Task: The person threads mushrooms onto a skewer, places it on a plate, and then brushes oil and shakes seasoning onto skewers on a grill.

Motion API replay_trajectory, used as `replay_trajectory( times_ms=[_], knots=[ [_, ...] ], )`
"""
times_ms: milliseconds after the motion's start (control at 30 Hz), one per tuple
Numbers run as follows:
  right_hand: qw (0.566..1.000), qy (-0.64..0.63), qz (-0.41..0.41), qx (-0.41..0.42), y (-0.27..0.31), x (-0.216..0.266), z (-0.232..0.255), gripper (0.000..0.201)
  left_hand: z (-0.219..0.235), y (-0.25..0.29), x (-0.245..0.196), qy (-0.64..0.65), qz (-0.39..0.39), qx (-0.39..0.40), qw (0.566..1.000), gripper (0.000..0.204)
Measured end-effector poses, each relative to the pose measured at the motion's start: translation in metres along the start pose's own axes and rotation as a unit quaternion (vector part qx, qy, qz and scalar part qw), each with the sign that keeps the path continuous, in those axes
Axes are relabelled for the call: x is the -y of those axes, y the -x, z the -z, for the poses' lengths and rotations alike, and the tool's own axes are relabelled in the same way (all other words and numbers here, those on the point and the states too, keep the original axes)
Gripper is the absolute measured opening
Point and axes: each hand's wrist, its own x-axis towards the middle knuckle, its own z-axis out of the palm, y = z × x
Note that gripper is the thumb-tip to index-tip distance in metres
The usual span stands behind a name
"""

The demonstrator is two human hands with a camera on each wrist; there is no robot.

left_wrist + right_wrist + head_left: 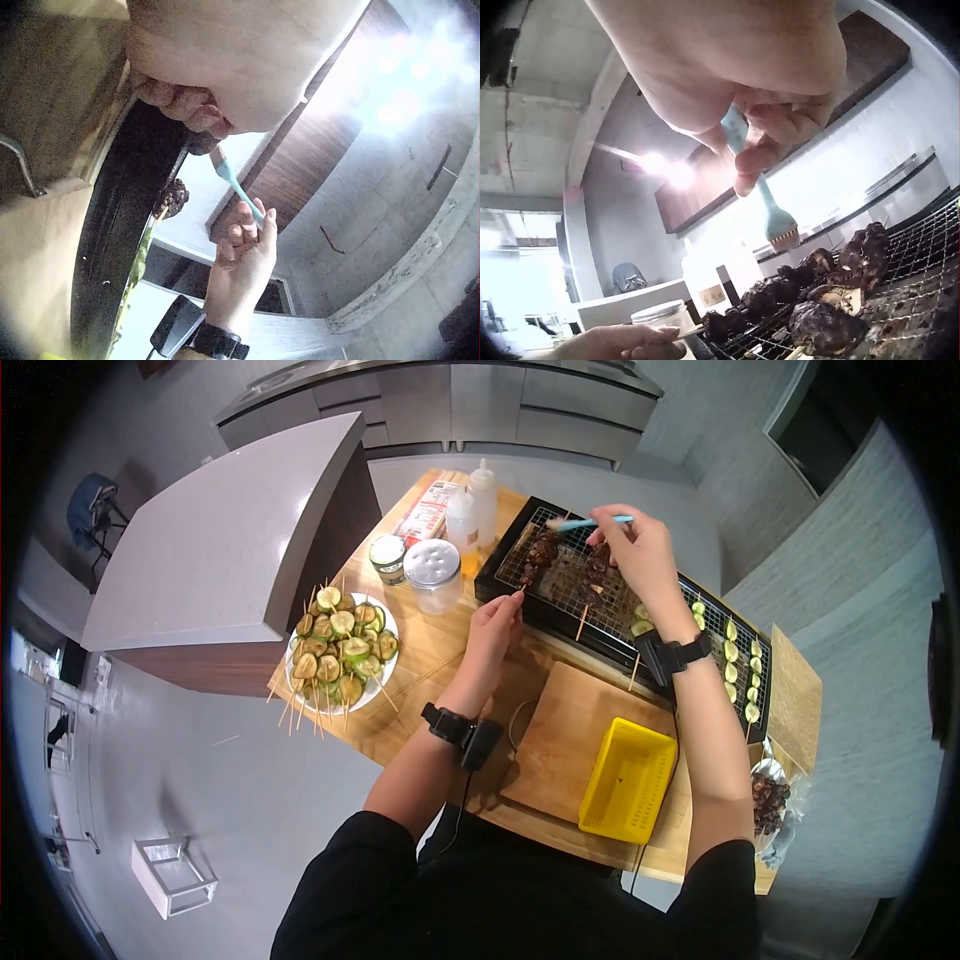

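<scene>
My right hand (640, 555) grips a light-blue basting brush (780, 223) over the far left part of the black grill (560, 625). In the right wrist view its bristles hang close over a skewer of dark, browned meat (769, 298). At the grill's near edge, my left hand (493, 630) pinches the stick end of that skewer between thumb and fingertips. Beside it on the wire mesh lies a second dark meat skewer (596, 575), its stick poking out over the near rim. The left wrist view shows the brush beyond my left fist, whose fingers hide the stick.
Zucchini skewers (730, 652) lie on the grill's right half. A plate (390, 610) heaped with zucchini skewers, a shaker jar (433, 590), a small jar (388, 565) and squeeze bottles (483, 500) stand left. Nearer me are a cutting board (560, 735) and a yellow basket (628, 780).
</scene>
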Motion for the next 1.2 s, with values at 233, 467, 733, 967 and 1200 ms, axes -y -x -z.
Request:
replay_trajectory(
  times_ms=[233, 467, 733, 967, 1200],
  knots=[
    [0.998, 0.054, 0.009, 0.015, -0.006, -0.003, 0.002, 0.024, -0.002, 0.000, -0.001, 0.000, 0.003, -0.002, 1.000, 0.034],
    [0.998, 0.063, 0.011, 0.009, -0.006, -0.014, 0.002, 0.025, -0.004, 0.004, -0.003, -0.003, 0.011, -0.004, 1.000, 0.034],
    [1.000, 0.026, -0.013, 0.005, 0.009, -0.011, 0.005, 0.023, -0.005, 0.006, -0.006, -0.010, 0.011, -0.001, 1.000, 0.036],
    [1.000, 0.000, -0.009, 0.000, 0.033, 0.008, 0.010, 0.019, -0.004, 0.007, -0.005, 0.021, 0.003, 0.010, 1.000, 0.035],
    [0.996, -0.072, -0.046, 0.014, 0.049, 0.030, 0.023, 0.018, -0.002, 0.004, -0.003, 0.028, -0.011, 0.040, 0.999, 0.034]
  ],
)
